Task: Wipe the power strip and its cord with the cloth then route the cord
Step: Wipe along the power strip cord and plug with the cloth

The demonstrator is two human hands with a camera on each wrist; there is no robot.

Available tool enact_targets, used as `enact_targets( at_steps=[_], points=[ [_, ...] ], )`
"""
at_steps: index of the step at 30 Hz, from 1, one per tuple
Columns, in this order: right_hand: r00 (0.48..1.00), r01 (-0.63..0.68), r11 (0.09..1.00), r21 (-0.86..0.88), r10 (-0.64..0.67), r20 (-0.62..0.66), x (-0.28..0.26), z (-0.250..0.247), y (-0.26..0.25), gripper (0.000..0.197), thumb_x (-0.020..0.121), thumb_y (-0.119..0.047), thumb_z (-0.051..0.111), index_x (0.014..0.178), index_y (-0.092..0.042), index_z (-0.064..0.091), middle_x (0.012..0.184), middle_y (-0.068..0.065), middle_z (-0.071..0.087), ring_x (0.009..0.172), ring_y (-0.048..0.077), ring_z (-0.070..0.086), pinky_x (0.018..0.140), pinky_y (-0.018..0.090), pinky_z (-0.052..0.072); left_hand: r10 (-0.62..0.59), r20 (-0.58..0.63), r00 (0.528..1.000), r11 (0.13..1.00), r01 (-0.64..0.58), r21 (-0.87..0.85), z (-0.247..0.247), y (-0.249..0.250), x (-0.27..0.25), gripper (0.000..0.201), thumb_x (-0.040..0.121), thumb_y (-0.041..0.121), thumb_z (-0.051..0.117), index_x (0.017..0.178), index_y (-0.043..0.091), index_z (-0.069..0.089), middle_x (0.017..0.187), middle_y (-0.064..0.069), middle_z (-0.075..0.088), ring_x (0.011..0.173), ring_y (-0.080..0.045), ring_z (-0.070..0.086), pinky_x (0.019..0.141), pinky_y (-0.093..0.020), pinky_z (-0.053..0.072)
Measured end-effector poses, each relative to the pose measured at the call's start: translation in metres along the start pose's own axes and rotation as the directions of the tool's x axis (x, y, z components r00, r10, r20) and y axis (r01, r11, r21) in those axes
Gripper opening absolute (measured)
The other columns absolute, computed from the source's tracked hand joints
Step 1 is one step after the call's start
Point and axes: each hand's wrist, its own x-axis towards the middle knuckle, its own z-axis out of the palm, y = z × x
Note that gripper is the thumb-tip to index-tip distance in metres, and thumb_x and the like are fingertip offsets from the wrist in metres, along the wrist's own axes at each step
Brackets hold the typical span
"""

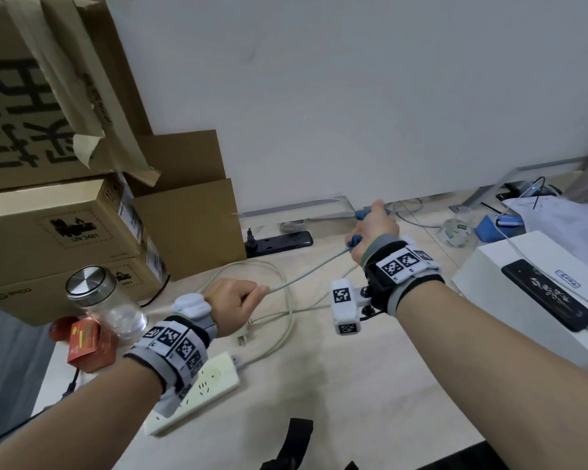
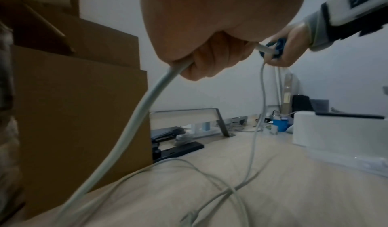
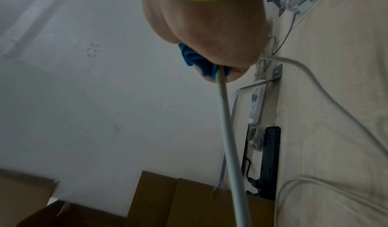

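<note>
A white power strip [image 1: 211, 385] lies on the light wooden desk [image 1: 353, 385], partly under my left forearm. Its pale grey cord [image 1: 306, 274] runs taut above the desk between both hands. My left hand [image 1: 236, 305] grips the cord [image 2: 147, 101] in a fist. My right hand [image 1: 374, 232], farther back, holds a blue cloth [image 1: 355, 239] wrapped round the cord [image 3: 226, 131]; the cloth [image 3: 195, 63] shows under the palm. More cord loops [image 1: 282, 320] lie slack on the desk, and the plug [image 1: 243, 337] rests near my left wrist.
Stacked cardboard boxes [image 1: 65, 215] fill the left. A black power strip [image 1: 279, 242] lies by the white partition [image 1: 353, 96]. A glass jar [image 1: 106, 303] and a red box [image 1: 89, 344] sit at the left. A white box [image 1: 530, 293] with a phone [image 1: 550, 296] stands right.
</note>
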Motion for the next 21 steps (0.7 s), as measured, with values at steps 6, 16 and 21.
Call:
enact_targets(
  at_steps=[6, 16, 21],
  points=[
    [0.995, -0.004, 0.999, 0.039, 0.0, 0.103, -0.019, 0.013, 0.021, 0.06, 0.091, -0.061, 0.041, 0.1, -0.006, 0.064, 0.047, 0.0, 0.036, 0.034, 0.013, 0.027, 0.039, 0.017, 0.027, -0.36, 0.274, 0.892, 0.893, 0.415, -0.177, 0.012, 0.019, -0.001, 0.055, 0.097, 0.054, 0.033, 0.071, 0.016, 0.065, 0.054, 0.003, 0.056, 0.052, -0.016, 0.054, 0.06, -0.031, 0.046],
    [0.952, -0.116, 0.992, 0.047, 0.098, 0.291, -0.041, 0.024, 0.065, 0.028, 0.1, -0.03, 0.045, 0.083, -0.009, 0.05, 0.074, 0.009, 0.054, 0.064, 0.024, 0.054, 0.086, 0.048, 0.05, -0.433, -0.134, 0.892, 0.822, 0.329, -0.464, 0.024, 0.076, 0.038, 0.049, 0.096, 0.042, 0.039, 0.054, 0.019, 0.049, 0.05, 0.005, 0.043, 0.054, -0.016, 0.041, 0.057, -0.031, 0.031],
    [0.951, -0.155, 0.988, -0.014, 0.153, 0.27, -0.027, 0.019, 0.049, 0.034, 0.103, -0.021, 0.031, 0.074, -0.005, 0.043, 0.073, 0.01, 0.045, 0.059, 0.021, 0.042, 0.057, 0.029, 0.037, -0.199, -0.147, 0.969, 0.957, 0.159, -0.243, 0.023, 0.071, 0.027, 0.047, 0.09, 0.045, 0.036, 0.053, 0.019, 0.028, 0.048, 0.004, 0.03, 0.047, -0.016, 0.029, 0.052, -0.034, 0.026]
  ],
)
